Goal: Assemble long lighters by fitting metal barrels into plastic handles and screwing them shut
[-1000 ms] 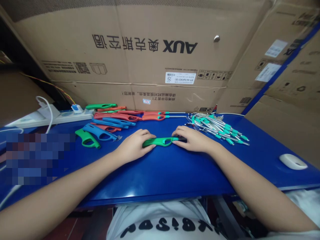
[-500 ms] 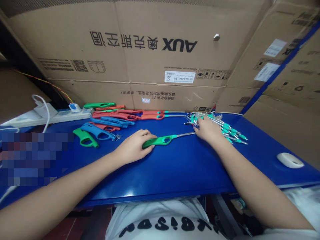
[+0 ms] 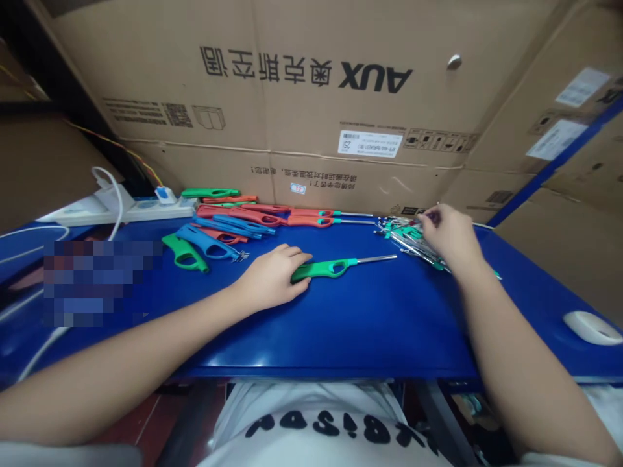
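My left hand (image 3: 272, 279) is closed around the rear end of a green long-necked lighter (image 3: 325, 268), which lies on the blue table with its metal tube pointing right. My right hand (image 3: 452, 237) is over the far right part of the table, at a pile of metal lighter tubes (image 3: 411, 243) with teal ends. Its fingers are bent together at the pile's back edge; something small and dark shows by the fingertips, too unclear to name. Two red lighters with tubes, one of them the nearer red lighter (image 3: 311, 222), lie behind the green one.
Red, blue and green lighter handles (image 3: 233, 227) are heaped at the back left, with a loose green handle (image 3: 187, 254) in front. A white power strip (image 3: 126, 209) with cables lies beyond. Cardboard (image 3: 292, 123) walls the back; a white computer mouse (image 3: 591, 327) sits right.
My right hand has moved from the left end of the tube pile, beside the green lighter's tip, to the right and back. My left hand still holds the lighter. The view has shifted.
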Available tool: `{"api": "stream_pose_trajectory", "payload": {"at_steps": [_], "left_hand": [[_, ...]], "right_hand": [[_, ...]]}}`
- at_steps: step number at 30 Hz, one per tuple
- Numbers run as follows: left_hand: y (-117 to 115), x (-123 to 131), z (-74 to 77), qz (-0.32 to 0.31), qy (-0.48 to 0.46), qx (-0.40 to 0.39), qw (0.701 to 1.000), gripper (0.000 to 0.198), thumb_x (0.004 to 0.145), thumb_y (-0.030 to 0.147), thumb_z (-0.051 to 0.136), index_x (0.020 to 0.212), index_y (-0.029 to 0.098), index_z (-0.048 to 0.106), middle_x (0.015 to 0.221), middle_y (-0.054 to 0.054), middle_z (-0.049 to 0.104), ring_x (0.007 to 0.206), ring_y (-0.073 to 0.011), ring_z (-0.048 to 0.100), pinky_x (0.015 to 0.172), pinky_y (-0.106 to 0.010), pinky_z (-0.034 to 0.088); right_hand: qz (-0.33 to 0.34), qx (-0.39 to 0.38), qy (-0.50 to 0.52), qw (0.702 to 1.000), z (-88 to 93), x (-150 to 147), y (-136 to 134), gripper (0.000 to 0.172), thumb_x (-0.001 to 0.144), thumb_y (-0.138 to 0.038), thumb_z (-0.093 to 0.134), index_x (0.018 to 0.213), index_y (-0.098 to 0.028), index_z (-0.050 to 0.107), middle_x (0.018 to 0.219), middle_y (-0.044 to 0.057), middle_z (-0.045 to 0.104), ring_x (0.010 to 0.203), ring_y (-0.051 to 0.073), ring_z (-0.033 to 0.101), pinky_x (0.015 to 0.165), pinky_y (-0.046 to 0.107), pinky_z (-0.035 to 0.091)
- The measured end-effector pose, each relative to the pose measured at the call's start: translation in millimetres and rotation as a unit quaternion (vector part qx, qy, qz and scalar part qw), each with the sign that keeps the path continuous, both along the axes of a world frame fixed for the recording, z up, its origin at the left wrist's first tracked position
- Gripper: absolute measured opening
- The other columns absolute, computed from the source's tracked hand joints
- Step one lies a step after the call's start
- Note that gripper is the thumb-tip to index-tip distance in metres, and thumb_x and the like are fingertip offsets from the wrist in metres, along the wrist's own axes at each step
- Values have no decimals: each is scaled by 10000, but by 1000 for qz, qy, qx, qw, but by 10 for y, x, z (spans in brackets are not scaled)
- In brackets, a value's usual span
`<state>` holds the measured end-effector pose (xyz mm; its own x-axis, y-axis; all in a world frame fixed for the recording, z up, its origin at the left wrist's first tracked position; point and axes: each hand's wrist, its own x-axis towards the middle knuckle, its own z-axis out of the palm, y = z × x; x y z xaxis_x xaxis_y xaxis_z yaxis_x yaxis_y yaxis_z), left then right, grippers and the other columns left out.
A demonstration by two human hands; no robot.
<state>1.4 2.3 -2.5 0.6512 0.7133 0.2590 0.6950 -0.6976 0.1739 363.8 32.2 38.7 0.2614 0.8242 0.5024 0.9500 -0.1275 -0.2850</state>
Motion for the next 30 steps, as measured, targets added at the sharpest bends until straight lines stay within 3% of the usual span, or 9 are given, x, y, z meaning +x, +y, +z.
{"api": "stream_pose_trajectory", "payload": {"at_steps": [3, 6, 10, 14, 18, 23, 30], "left_hand": [[-55, 27, 34, 25, 27, 5, 999, 444, 936, 348, 574, 1327, 142, 623, 1190, -118, 690, 1108, -310, 629, 935, -442, 559], [-104, 59, 46, 4, 22, -5, 1000, 416, 948, 286, 541, 1332, 141, 611, 1200, -119, 680, 1140, -295, 615, 963, -414, 542], [-159, 90, 37, -37, 4, -14, 999, 410, 915, 220, 559, 1311, 128, 612, 1192, -121, 671, 1121, -280, 611, 979, -396, 525], [-179, 92, 17, -56, -6, -16, 998, 372, 910, 213, 556, 1270, 146, 622, 1174, -115, 666, 1081, -276, 608, 947, -388, 524], [-160, 86, -22, -83, -22, -29, 996, 332, 911, 201, 560, 1230, 144, 634, 1137, -121, 661, 1049, -263, 607, 942, -383, 519], [-168, 106, -70, -74, -19, -29, 997, 347, 948, 207, 533, 1278, 152, 626, 1175, -122, 655, 1068, -270, 594, 950, -401, 519], [-205, 127, -74, -72, -23, -32, 997, 373, 956, 180, 497, 1316, 135, 587, 1194, -149, 651, 1085, -277, 593, 951, -422, 538]], "right_hand": [[82, 104, 146, 980, 41, -74, 7, 141, 861, -347, 615, 880, -210, 639, 759, 81, 680, 652, 201, 619, 648, 347, 510], [181, 93, 244, 948, -29, -366, -12, 131, 836, -367, 615, 827, -236, 615, 684, 56, 641, 549, 164, 551, 531, 312, 451], [285, 25, 192, 939, -131, -876, -77, 110, 808, -332, 650, 828, -225, 663, 709, 27, 651, 589, 166, 567, 574, 313, 462], [394, -2, 88, 915, -43, -1253, -43, 168, 868, -356, 605, 882, -218, 699, 752, 33, 645, 632, 176, 560, 615, 322, 456], [423, -10, 90, 901, 70, -1600, 96, 217, 906, -386, 580, 848, -206, 686, 794, 50, 661, 695, 188, 590, 647, 314, 456], [471, -22, 24, 882, 57, -2049, 248, 259, 988, -398, 485, 883, -193, 602, 793, 54, 653, 730, 193, 592, 685, 305, 420], [487, -72, 5, 870, 97, -2345, 443, 206, 995, -345, 492, 843, -209, 521, 745, 52, 658, 660, 192, 616, 664, 311, 438]]}}
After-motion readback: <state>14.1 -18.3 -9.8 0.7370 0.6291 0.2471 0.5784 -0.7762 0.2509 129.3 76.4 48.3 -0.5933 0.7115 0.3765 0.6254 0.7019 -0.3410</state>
